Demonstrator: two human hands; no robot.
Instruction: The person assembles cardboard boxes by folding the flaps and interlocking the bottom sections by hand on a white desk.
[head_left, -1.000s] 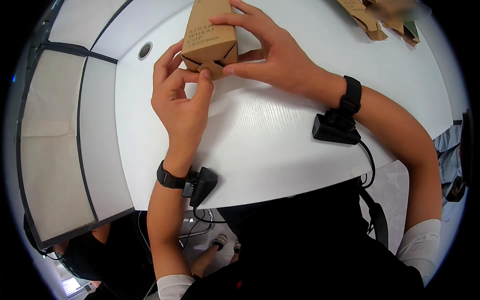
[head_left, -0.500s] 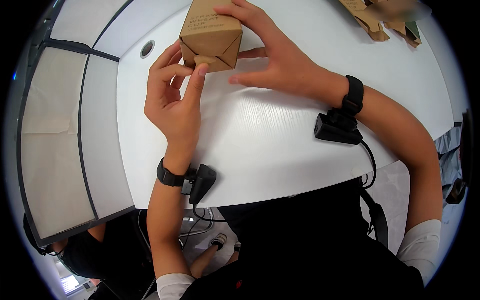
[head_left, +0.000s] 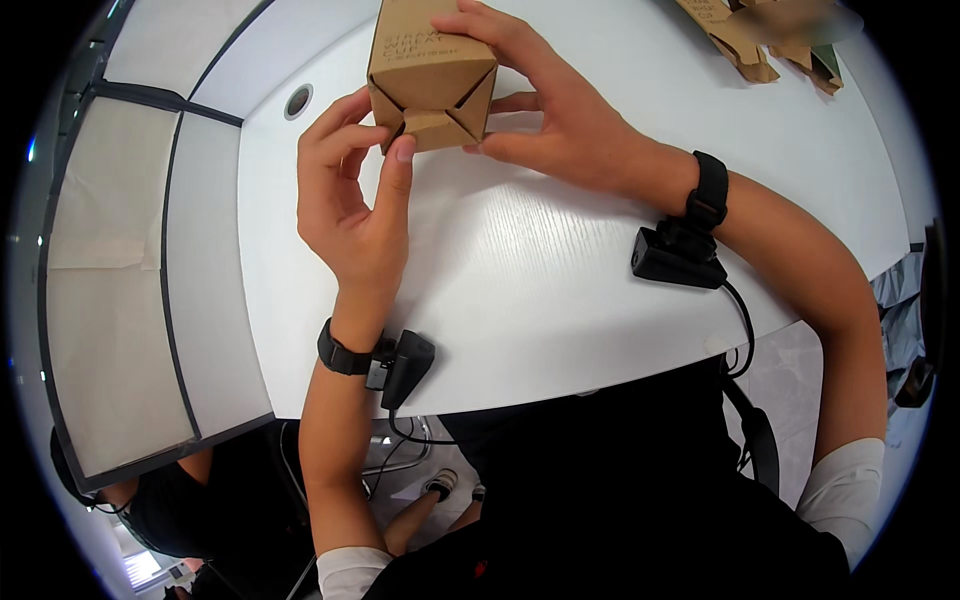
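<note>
A brown cardboard box (head_left: pixel 420 80) with dark print is held at the far middle of the white table, its folded end toward me. A small flap lies across that end between creased corner folds. My left hand (head_left: pixel 355 200) grips the box's near left side, fingers along the side and thumb tip at the flap's lower edge. From the right, my right hand (head_left: pixel 575 125) holds it, with fingers over the top and thumb against the lower right corner. The box's far end runs out of the picture.
Torn brown cardboard (head_left: pixel 745 45) lies at the table's far right. A round cable hole (head_left: pixel 298 101) is set in the tabletop (head_left: pixel 560 290) at left, near a partition (head_left: pixel 215 270). Each wrist bears a strapped black device with a cable. Another person (head_left: pixel 215 490) sits beyond the partition.
The box has shifted slightly right and nearer. Its flap, pinched outward by my left hand before, now lies flatter. My right thumb has closed in on the lower right corner.
</note>
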